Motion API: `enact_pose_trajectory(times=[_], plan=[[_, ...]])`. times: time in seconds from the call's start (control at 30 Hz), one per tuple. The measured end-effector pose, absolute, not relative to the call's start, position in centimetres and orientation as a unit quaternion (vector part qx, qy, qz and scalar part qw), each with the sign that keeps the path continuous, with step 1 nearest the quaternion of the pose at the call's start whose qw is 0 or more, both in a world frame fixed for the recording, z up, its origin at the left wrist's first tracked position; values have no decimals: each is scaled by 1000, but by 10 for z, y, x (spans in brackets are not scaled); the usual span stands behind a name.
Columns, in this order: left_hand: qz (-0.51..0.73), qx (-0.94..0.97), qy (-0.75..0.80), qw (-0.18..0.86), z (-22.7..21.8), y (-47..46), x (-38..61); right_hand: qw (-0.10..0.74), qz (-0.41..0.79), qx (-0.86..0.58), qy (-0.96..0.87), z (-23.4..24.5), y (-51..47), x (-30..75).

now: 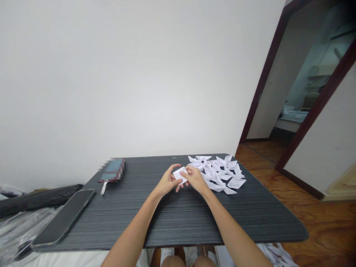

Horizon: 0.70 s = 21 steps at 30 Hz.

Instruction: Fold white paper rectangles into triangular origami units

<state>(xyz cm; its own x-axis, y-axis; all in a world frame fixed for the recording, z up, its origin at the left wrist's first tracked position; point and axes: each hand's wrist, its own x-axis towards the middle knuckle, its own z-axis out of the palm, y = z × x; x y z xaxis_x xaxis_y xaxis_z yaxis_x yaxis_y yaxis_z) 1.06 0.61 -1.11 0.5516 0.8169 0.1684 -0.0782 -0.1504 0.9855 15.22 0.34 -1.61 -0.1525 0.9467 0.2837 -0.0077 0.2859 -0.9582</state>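
Observation:
Between my two hands is a small folded piece of white paper [180, 174], roughly square, held just above the dark table. My left hand [167, 181] grips its left side, thumb on the near edge and fingers behind. My right hand [194, 178] pinches the right side, with its thumb pressed on the paper's face. The fingers behind the paper are partly hidden. Right beside my right hand lies a heap of folded white paper boats [219, 172], overlapping one another.
The dark table [125, 218] stands against a white wall. On its left lie a phone [65, 217] and a blurred-out item [112, 170] with a white-handled object [104, 187] by it. White paper pieces [275, 254] lie below the table's right front edge. A doorway opens at right.

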Motion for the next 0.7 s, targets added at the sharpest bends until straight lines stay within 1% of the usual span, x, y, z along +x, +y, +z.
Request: enact_pose_trajectory(times=[0.1, 0.23, 0.37, 0.43, 0.53, 0.63, 0.7], plan=[[361, 672, 263, 590, -12, 6, 11, 529, 432, -415, -601, -18, 6, 155], [357, 670, 249, 601, -7, 6, 8, 559, 383, -453, -580, -21, 10, 160], [379, 661, 285, 581, -6, 13, 3, 596, 341, -443, -577, -18, 8, 158], [423, 644, 332, 544, -7, 17, 0, 603, 355, -440, -563, -16, 6, 154], [484, 636, 388, 460, -9, 19, -1, 620, 374, -429, -541, -14, 3, 148], [505, 679, 394, 358, -7, 12, 4, 649, 385, -403, -517, -16, 2, 142], [503, 701, 383, 328, -5, 6, 8, 637, 414, -395, -517, -17, 1, 139]])
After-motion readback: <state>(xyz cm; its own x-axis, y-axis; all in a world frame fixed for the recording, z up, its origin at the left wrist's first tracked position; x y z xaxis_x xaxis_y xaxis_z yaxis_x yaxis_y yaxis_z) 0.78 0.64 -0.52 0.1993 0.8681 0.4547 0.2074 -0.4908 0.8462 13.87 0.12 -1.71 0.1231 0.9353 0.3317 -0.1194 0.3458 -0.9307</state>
